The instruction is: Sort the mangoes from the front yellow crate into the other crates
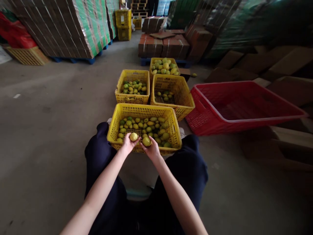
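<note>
My left hand (pixel 127 145) holds a yellow lemon (pixel 133 136) on its curled fingers. Close beside it, my right hand (pixel 153 150) grips a second, greener yellow lemon (pixel 146 141). Both hands are over the near rim of a yellow plastic crate (pixel 144 107) that stands between my knees. Inside this crate, yellow and green lemons (pixel 151 123) lie along the back and right side, and part of its slotted floor shows near the middle. My hands hide some of the near rim.
Behind stand a yellow crate (pixel 132 98) of greenish lemons, another crate (pixel 185 109) with several fruits, and a fuller crate (pixel 153 62). At right is a large red basket (pixel 202 120), with flattened cardboard (pixel 290 62) beyond. Wrapped stacks (pixel 95 26) on blue pallets are at back left.
</note>
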Action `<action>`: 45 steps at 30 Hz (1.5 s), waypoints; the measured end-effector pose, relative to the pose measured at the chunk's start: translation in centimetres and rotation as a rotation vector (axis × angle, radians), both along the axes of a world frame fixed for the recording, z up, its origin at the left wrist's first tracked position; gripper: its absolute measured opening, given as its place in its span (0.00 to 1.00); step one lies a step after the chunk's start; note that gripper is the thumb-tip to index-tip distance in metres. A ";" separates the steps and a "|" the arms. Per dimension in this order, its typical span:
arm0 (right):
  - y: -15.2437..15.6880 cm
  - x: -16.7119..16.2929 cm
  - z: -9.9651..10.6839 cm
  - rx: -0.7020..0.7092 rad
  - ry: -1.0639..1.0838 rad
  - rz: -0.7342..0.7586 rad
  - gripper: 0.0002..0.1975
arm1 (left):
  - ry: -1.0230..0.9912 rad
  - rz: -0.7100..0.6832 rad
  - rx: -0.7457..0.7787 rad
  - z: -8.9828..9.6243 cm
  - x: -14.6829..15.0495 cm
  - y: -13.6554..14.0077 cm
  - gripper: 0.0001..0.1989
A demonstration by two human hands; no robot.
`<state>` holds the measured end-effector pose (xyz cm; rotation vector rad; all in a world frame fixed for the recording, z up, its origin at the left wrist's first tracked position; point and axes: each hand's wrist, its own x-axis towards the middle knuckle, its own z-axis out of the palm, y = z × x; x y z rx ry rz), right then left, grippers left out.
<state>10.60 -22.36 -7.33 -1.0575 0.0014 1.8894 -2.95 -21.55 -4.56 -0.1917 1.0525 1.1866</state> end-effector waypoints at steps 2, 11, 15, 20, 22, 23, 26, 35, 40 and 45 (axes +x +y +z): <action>0.0 0.0 0.0 -0.002 0.007 -0.005 0.05 | -0.004 -0.005 -0.007 -0.1 0.1 0.0 0.14; -1.0 -0.1 1.8 0.245 -0.072 0.048 0.22 | 0.029 -0.121 0.217 1.1 -0.3 -0.8 0.16; -1.6 -0.4 2.5 0.480 -0.212 0.062 0.18 | 0.139 -0.128 0.301 1.2 -0.1 -1.0 0.13; -1.5 -0.2 2.3 0.671 -0.443 0.022 0.23 | 0.162 0.024 0.309 1.1 0.1 -1.0 0.11; -1.5 0.0 2.1 0.707 -0.504 0.036 0.29 | 0.130 0.032 0.342 1.0 0.1 -1.0 0.11; -1.5 0.0 2.1 0.721 -0.526 0.042 0.31 | 0.120 0.027 0.361 0.9 0.2 -1.0 0.11; -1.9 -0.4 2.1 0.768 -0.598 0.057 0.29 | 0.116 0.006 0.409 0.8 0.4 -1.2 0.11; -2.7 -1.0 1.9 0.986 -0.830 0.090 0.22 | 0.088 -0.035 0.537 1.2 0.6 -1.8 0.12; -2.8 -0.6 2.0 1.125 -0.983 0.130 0.20 | 0.089 -0.061 0.637 1.2 0.3 -1.9 0.13; -3.1 -0.7 2.3 1.179 -1.061 0.118 0.18 | 0.085 -0.097 0.676 0.9 0.2 -2.0 0.13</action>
